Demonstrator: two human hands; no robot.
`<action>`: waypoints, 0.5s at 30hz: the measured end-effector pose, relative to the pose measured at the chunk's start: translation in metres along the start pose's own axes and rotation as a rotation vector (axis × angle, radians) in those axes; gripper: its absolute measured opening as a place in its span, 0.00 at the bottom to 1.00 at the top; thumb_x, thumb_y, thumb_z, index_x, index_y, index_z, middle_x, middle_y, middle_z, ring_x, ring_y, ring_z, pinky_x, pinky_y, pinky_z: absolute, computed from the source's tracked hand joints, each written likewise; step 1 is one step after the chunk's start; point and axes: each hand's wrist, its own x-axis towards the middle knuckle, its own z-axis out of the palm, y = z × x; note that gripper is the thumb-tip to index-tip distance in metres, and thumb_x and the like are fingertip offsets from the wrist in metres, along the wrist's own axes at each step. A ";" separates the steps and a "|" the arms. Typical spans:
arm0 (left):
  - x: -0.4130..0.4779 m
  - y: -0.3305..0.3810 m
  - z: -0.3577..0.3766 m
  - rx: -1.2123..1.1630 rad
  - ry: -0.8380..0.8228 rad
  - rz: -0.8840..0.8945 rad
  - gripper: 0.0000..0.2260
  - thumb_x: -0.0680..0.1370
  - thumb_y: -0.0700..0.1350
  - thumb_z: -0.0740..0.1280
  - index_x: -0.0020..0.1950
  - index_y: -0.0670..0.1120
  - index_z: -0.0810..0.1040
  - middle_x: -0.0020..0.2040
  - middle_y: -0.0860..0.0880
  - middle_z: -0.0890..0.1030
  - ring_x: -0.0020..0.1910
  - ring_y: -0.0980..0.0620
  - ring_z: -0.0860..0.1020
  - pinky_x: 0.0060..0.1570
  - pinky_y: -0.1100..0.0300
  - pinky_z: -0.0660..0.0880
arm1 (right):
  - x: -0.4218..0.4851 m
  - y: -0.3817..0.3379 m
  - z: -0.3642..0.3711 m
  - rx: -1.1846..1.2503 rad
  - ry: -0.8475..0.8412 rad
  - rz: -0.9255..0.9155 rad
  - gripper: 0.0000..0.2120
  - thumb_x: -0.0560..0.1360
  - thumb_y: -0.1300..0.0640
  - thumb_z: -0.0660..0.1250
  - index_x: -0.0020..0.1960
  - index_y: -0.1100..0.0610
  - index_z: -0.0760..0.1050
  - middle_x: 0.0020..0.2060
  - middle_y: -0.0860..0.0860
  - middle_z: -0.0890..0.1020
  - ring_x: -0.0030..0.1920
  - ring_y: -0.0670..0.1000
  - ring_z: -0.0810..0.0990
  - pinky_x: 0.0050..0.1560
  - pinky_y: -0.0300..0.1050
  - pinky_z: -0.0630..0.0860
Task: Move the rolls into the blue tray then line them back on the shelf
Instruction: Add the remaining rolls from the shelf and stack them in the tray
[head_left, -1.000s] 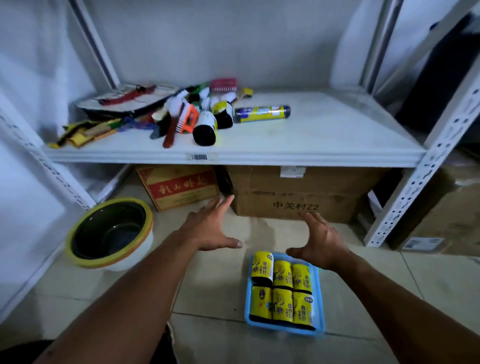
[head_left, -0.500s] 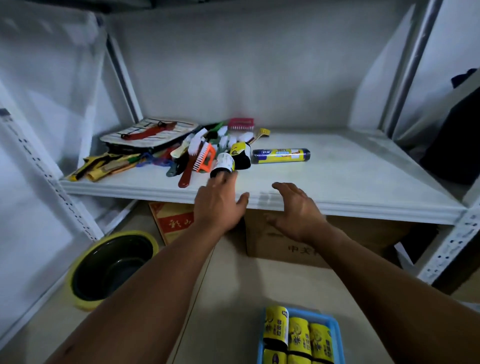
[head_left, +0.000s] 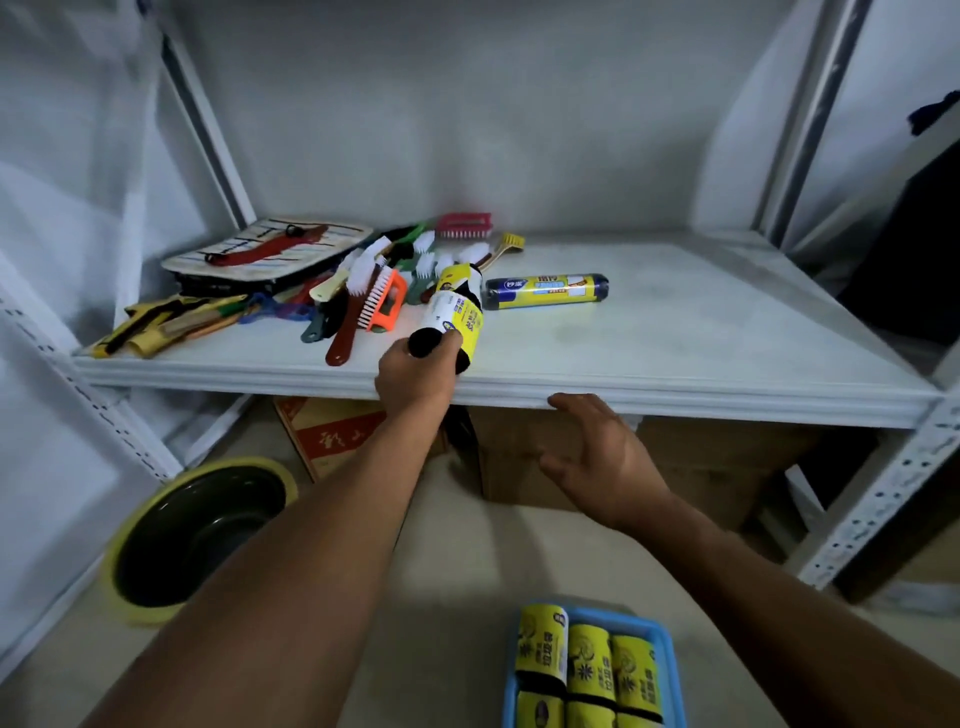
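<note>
Status: first stage (shelf to tray) is in progress; the second stage (lining the rolls back on the shelf) is judged not yet started.

1. The blue tray sits on the floor below the front edge of the shelf. It holds a row of three yellow rolls, packed side by side and touching. More rolls lie nearer the camera, cut off by the frame edge, so the total cannot be counted.
2. The left hand is at the front edge of the shelf. Its fingers are curled around the black near end of one yellow-and-white roll. Whether this roll rests on the shelf or is lifted off it cannot be told.
3. The right hand holds nothing. Its fingers are spread and relaxed, just below the front edge of the shelf.
4. Two items lie on the shelf besides the grasped roll: a second roll just behind it, beside the pile of brushes, and a long purple-and-yellow roll lying on its side to the right.

Left to do: carry the grasped roll to the tray, then the other two, if they count as task rolls.
</note>
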 end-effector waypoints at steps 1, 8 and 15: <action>-0.015 -0.002 -0.001 -0.153 -0.084 -0.080 0.14 0.72 0.53 0.72 0.50 0.44 0.81 0.43 0.46 0.80 0.38 0.49 0.77 0.32 0.63 0.69 | -0.006 -0.001 -0.004 0.048 0.014 0.048 0.30 0.70 0.52 0.73 0.69 0.56 0.69 0.64 0.52 0.75 0.64 0.53 0.74 0.63 0.44 0.70; -0.132 -0.038 -0.017 -0.577 -0.792 -0.663 0.15 0.75 0.55 0.66 0.54 0.46 0.78 0.34 0.46 0.81 0.32 0.50 0.77 0.37 0.58 0.67 | -0.055 -0.017 -0.047 0.327 0.002 0.236 0.49 0.56 0.48 0.83 0.71 0.50 0.64 0.59 0.43 0.76 0.58 0.42 0.76 0.60 0.44 0.75; -0.172 -0.068 -0.009 0.001 -0.821 -0.387 0.09 0.81 0.54 0.62 0.50 0.51 0.78 0.51 0.47 0.81 0.41 0.50 0.78 0.37 0.60 0.66 | -0.109 0.013 -0.054 0.206 -0.042 0.316 0.46 0.54 0.47 0.82 0.68 0.48 0.66 0.53 0.44 0.78 0.51 0.44 0.79 0.53 0.44 0.79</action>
